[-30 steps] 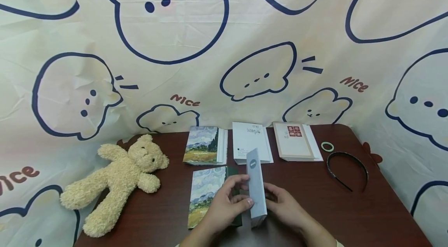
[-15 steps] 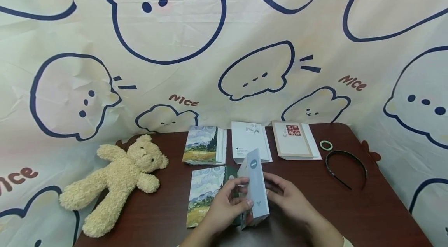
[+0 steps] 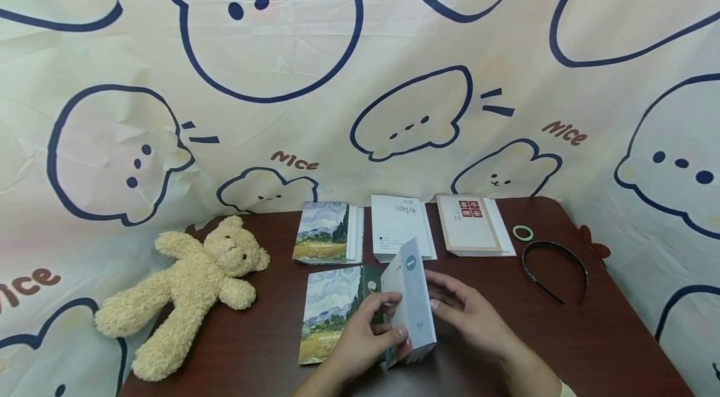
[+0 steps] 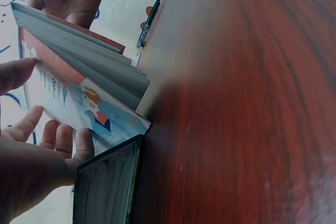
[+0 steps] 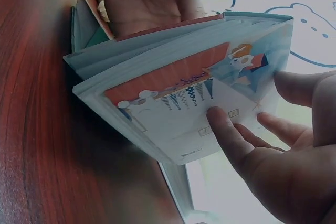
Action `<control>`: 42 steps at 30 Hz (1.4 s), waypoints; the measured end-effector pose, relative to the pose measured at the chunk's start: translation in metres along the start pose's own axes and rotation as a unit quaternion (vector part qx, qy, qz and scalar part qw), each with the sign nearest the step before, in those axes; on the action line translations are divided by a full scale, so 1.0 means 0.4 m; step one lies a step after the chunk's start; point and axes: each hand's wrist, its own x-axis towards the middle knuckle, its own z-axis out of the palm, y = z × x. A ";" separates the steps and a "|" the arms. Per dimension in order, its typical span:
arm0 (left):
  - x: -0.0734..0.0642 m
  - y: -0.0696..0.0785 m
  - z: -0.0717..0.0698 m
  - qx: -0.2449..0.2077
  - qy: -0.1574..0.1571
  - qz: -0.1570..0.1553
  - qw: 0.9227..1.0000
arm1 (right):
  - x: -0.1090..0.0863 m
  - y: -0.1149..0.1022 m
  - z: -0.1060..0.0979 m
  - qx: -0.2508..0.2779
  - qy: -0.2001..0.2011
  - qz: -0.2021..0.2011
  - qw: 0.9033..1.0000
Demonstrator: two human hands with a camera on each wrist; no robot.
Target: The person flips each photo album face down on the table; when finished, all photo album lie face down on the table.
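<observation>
A photo album with a pale blue spine stands on end, tilted, its spine facing me. My left hand holds its left cover, thumb at the spine edge and fingers against the printed face. On the other side, my right hand has its fingers against the right cover and its thumb near the spine. In the right wrist view that cover shows a red and blue cartoon, and its pages fan slightly apart. Partly behind my left hand lies an album with a landscape painting cover and dark green edge.
Along the back lie a smaller landscape album, a white album and a beige-framed album. At right are a pale green ring and a black headband. A plush bear lies at left on the dark wooden table.
The standing album has turned so its left cover shows more and its spine leans right. My right hand has shifted slightly up and right; my left hand stays on the cover.
</observation>
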 end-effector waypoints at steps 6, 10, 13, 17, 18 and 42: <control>0.005 -0.002 0.009 0.030 -0.006 0.009 1.000 | -0.011 -0.009 -0.010 0.018 0.013 -0.009 1.000; 0.008 -0.001 0.016 0.047 -0.017 0.014 0.999 | -0.018 -0.010 -0.017 0.018 0.024 0.013 0.999; 0.011 -0.005 0.022 0.061 -0.021 0.022 0.998 | -0.024 -0.011 -0.024 0.020 0.032 0.024 0.999; 0.015 -0.009 0.032 0.063 -0.024 0.035 0.997 | -0.034 -0.012 -0.032 0.016 0.046 0.028 0.998; 0.016 -0.010 0.034 0.063 -0.024 0.038 0.997 | -0.036 -0.012 -0.034 0.012 0.050 0.029 0.998; 0.013 -0.028 0.069 0.040 -0.030 0.018 0.999 | -0.080 0.026 -0.097 -0.049 0.121 0.021 0.991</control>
